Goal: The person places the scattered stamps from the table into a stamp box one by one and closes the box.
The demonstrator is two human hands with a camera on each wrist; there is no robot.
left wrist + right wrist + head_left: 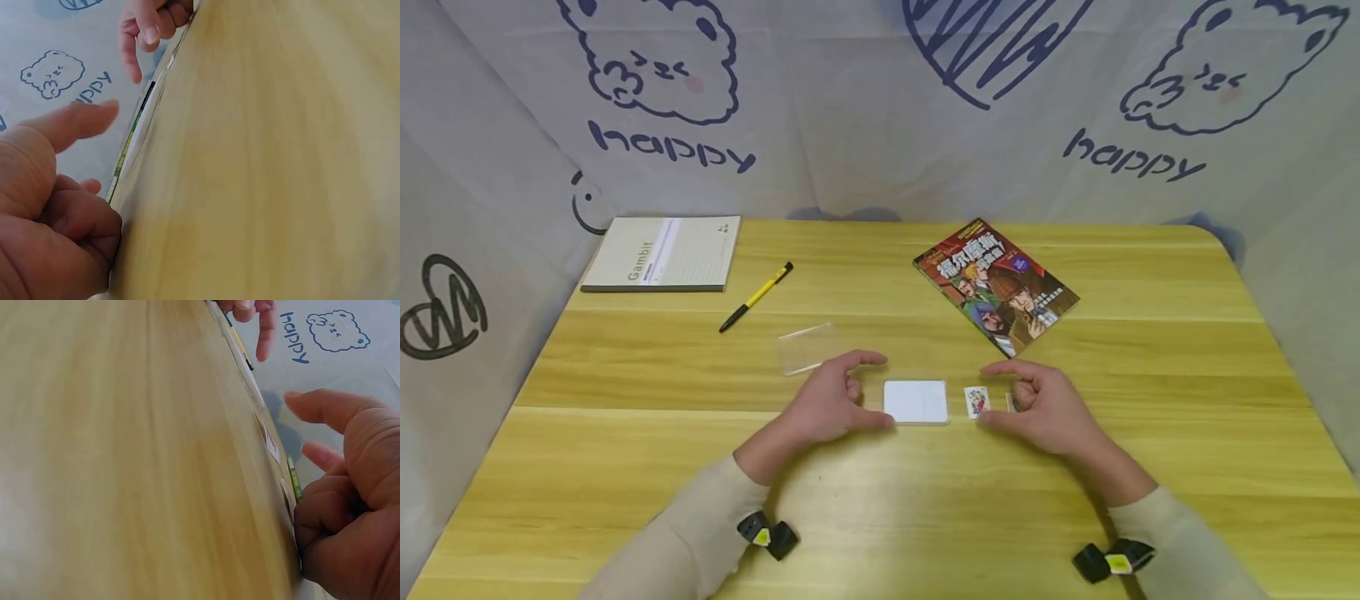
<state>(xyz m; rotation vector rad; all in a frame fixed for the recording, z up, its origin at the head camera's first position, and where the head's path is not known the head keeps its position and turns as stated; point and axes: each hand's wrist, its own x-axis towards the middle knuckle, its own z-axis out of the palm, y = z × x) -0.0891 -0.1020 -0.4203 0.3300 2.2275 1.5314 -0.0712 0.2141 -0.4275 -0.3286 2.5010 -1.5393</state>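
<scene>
A flat white rectangle with a clear rim (916, 402), perhaps a shallow plastic case, lies on the table between both hands. My left hand (831, 402) is at its left end, thumb and index finger spread apart and the other fingers curled in. On the far side, my right hand (1047, 408) takes a similar shape and holds nothing visible. Close to the right thumb lies a small card with a colourful picture (977, 401). Another small piece (1011, 402) is mostly hidden by the right fingers. Behind the left hand rests a clear plastic cover (805, 348), partly covered.
Toward the back left are a notebook (700, 254) and a yellow and black pen (758, 296). An illustrated book (996, 287) lies at an angle behind the right hand. White printed cloth (880, 108) hangs along the table's far edge.
</scene>
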